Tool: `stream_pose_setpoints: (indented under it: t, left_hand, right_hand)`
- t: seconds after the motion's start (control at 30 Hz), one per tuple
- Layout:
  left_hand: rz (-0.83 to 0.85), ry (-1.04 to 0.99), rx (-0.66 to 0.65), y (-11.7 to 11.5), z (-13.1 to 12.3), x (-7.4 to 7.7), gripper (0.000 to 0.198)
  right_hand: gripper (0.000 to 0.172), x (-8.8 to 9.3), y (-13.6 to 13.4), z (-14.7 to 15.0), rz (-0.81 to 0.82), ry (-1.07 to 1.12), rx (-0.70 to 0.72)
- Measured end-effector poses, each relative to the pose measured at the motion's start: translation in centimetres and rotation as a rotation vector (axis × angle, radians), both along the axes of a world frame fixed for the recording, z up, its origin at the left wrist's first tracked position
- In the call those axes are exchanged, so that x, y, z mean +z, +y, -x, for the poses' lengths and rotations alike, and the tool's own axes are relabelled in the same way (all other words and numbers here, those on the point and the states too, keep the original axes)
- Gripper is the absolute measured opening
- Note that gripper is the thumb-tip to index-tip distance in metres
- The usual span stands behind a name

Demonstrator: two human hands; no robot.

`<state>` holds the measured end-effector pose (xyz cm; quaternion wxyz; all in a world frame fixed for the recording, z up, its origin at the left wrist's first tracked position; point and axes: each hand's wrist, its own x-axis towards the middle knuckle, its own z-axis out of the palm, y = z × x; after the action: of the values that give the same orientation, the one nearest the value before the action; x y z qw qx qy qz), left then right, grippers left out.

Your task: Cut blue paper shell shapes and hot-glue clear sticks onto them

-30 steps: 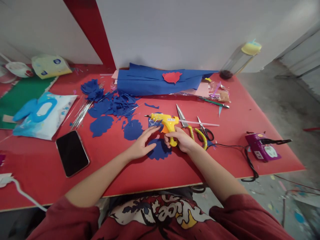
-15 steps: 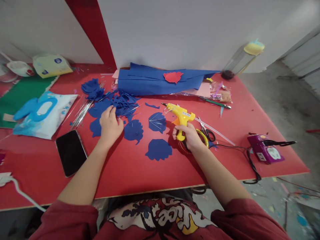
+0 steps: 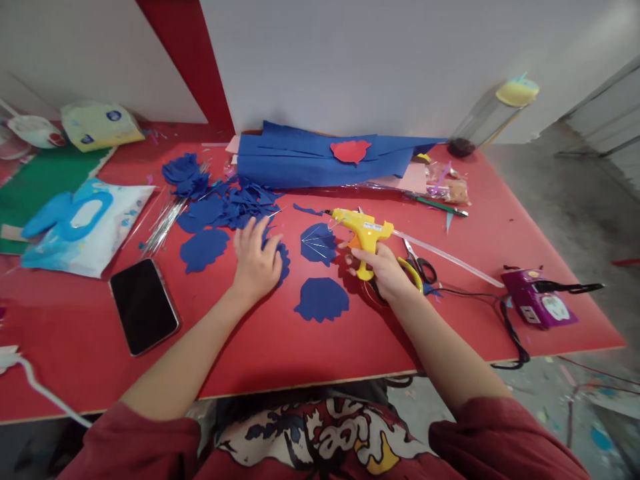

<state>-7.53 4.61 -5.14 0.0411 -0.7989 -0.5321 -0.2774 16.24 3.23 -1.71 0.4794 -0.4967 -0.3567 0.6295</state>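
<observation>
**Hot nozzle working close to bare fingers**

The red surface (image 3: 310, 347) is crowded, and that is the widest hazard. The folded blue sheet (image 3: 300, 163) and a heap of blue scraps (image 3: 235, 203) lie near the work, so a stray drip could, in my judgement, land on them.

The black cord (image 3: 506, 327) runs from the purple socket block (image 3: 537, 303) past the surface's edge toward the right hand (image 3: 387, 270). A snag there could jerk the tool.

That hand is closed around the grip of the yellow glue gun (image 3: 363, 230), with the nozzle just over the wired blue cut-out (image 3: 317, 243). The left hand (image 3: 256, 261) lies flat with its fingers spread, pressing a second blue cut-out (image 3: 284, 259) just beside the wired one.

With those fingers so near the tip, a slip could burn them. Glue could also string onto the third blue cut-out (image 3: 323, 300) below. The scissors (image 3: 417, 267) lie right behind the gun hand and could catch it. The thin wires look loose and could shift under the nozzle.
</observation>
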Motion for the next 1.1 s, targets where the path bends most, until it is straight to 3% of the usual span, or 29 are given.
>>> stream_pose_setpoints:
  t: [0.13,0.27,0.47,0.6,0.83,1.1]
  left_hand:
    - [0.033,0.060,-0.223,-1.3,-1.7,-0.5,0.027]
    - [0.065,0.065,-0.330,-1.7,-2.5,-0.9,0.028]
    - [0.092,0.048,-0.343,-1.5,-2.4,-1.1,0.028]
    - [0.109,0.046,-0.336,-1.4,-2.3,-1.2,0.027]
    - [0.103,0.042,-0.347,-1.5,-2.3,-1.2,0.027]
    - [0.106,0.020,-0.383,-1.5,-2.3,-1.3,0.031]
  right_hand:
    - [0.027,0.6,0.4,-0.2,-0.060,-0.087,0.079]
    - [0.019,1.5,1.7,-0.8,-0.086,-0.181,0.184]
    - [0.021,3.4,5.0,-1.8,0.007,-0.393,0.332]
    - [0.016,4.6,6.6,-1.9,-0.034,-0.409,0.376]
    - [0.009,5.9,7.0,-2.4,-0.011,-0.469,0.463]
    - [0.022,5.7,6.9,-2.8,-0.101,-0.755,0.614]
